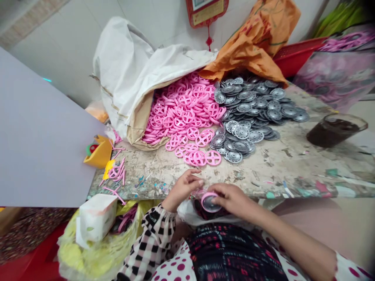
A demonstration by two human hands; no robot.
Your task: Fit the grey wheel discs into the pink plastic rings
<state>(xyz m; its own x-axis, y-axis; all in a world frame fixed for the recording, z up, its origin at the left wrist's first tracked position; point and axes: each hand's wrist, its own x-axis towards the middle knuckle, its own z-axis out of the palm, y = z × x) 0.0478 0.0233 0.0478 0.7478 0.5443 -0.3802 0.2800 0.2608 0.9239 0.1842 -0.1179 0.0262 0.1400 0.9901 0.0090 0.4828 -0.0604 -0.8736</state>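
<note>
My right hand (234, 198) is closed on a toy wheel (208, 203), a grey disc set inside a pink ring. It holds the wheel low, just off the table's front edge. My left hand (184, 188) is beside it at the edge, fingers apart with nothing seen in them. Past my hands a heap of pink spoked rings (181, 111) spills from a white sack (125, 74). A pile of grey hubcap-like discs (249, 107) lies to the right of the rings. Below the wheel is a whitish bag (187, 212) at my lap, with dark and pink pieces partly hidden inside.
A glass mug of dark liquid (331, 130) stands on the worn table (293, 164) at right. An orange sack (254, 43) slumps behind the discs. At left are pink scraps (117, 173), a yellow holder (99, 152) and a yellow bag (73, 257) with a white box (98, 216).
</note>
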